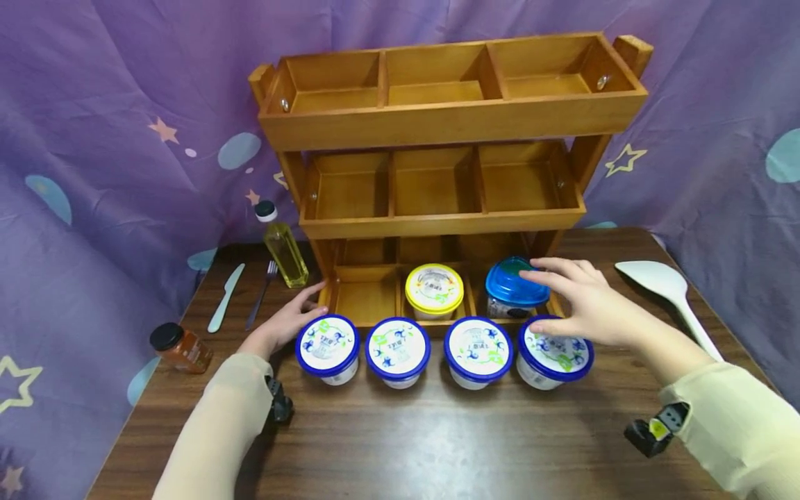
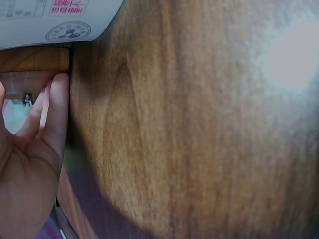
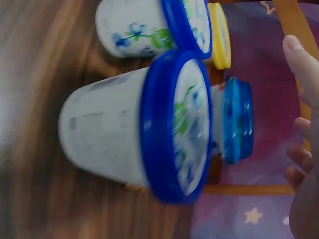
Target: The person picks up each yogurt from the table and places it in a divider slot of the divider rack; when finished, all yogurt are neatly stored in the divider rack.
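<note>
My left hand point(image 1: 289, 321) rests its fingers against the left front corner of the wooden rack's point(image 1: 453, 128) bottom tier, beside the leftmost blue-rimmed yogurt tub point(image 1: 326, 345). In the left wrist view, the fingers point(image 2: 56, 107) lie fairly straight along the wood. My right hand point(image 1: 584, 302) hovers with spread fingers over the rightmost blue-rimmed tub point(image 1: 556, 351), near a container with a clear blue lid point(image 1: 517, 283). The right wrist view shows the hand point(image 3: 304, 134) apart from that tub point(image 3: 114, 124), holding nothing. A yellow-rimmed tub point(image 1: 434, 290) sits in the bottom tier's middle compartment.
Several blue-rimmed tubs stand in a row before the rack. To the left are an oil bottle point(image 1: 282, 246), a fork point(image 1: 261, 295), a knife point(image 1: 226, 298) and a red-brown jar point(image 1: 182, 348). A white ladle-like spoon point(image 1: 671, 292) lies at right. A purple curtain point(image 1: 94, 139) hangs behind.
</note>
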Demonstrator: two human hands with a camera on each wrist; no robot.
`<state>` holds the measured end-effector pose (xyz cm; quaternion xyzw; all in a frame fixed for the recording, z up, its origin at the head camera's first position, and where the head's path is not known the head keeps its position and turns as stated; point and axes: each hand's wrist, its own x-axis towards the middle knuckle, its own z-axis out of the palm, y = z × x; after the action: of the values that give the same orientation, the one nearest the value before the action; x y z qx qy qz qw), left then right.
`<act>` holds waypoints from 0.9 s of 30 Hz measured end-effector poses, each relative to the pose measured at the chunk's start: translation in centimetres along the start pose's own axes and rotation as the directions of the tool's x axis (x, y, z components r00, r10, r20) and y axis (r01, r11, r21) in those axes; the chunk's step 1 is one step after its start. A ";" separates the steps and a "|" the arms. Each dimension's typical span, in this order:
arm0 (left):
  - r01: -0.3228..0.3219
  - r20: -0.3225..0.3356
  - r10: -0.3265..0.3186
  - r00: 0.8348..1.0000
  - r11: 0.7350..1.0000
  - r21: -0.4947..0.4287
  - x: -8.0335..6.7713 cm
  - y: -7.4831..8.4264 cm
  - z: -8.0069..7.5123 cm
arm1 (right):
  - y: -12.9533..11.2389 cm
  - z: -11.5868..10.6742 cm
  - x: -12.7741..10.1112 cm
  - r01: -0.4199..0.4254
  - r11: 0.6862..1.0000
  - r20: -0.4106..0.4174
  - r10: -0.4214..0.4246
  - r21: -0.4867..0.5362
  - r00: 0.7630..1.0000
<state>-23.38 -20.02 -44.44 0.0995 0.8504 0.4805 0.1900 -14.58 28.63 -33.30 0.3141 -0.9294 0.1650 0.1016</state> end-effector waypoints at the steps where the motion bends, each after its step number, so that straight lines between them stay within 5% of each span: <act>1: 0.006 0.000 -0.006 1.000 1.000 -0.001 0.0 0.0 0.0 | 0.2 0.1 -0.5 0.004 1.000 -0.005 -0.004 0.011 1.000; 14: 0.006 0.000 -0.006 1.000 1.000 0.001 0.3 0.2 0.0 | 2.1 2.1 -5.3 -0.075 0.993 0.040 0.072 0.088 0.997; 27: 0.044 0.010 -0.044 0.999 0.999 0.015 0.0 0.2 -0.2 | 2.0 3.3 -6.4 -0.115 0.977 0.066 0.105 0.178 0.992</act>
<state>-23.51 -20.06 -44.15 0.0844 0.8549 0.4695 0.2040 -11.09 32.42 -38.70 0.2745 -0.9290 0.2453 0.0370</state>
